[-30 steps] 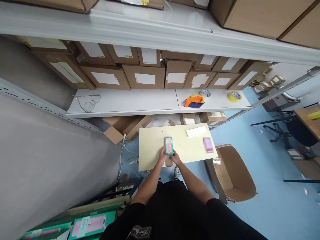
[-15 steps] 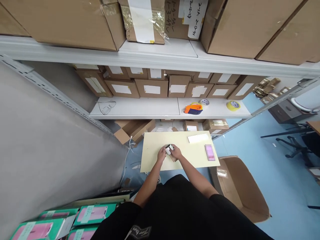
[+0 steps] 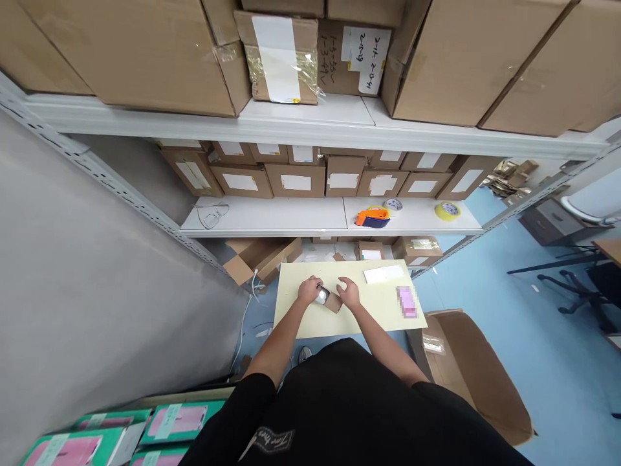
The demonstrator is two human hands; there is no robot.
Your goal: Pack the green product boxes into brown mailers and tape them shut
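My left hand point(image 3: 309, 290) is closed on the edge of a small glossy dark-and-white item point(image 3: 323, 296), whose kind I cannot make out. A small piece of brown cardboard point(image 3: 334, 302) lies against that item's right side, above the pale yellow board point(image 3: 295, 323). Beside the cardboard, my right hand point(image 3: 348, 294) has its thumb and index finger apart in a curve, with nothing visible between them. Farther right on the board are a white flat box point(image 3: 383, 274) and a pink blurred packet point(image 3: 407, 301).
A shelf point(image 3: 272, 217) above the board carries labelled cartons point(image 3: 295, 181), an orange-and-blue tape dispenser point(image 3: 372, 217) and a yellow tape roll point(image 3: 447, 211). An open carton point(image 3: 485, 375) stands at right. Green-and-pink boxes point(image 3: 177, 421) lie at lower left.
My right hand has let go of the small item and moved slightly right, its fingers parting. My left hand keeps the item, with more of the brown cardboard now showing. The view has tilted up slightly.
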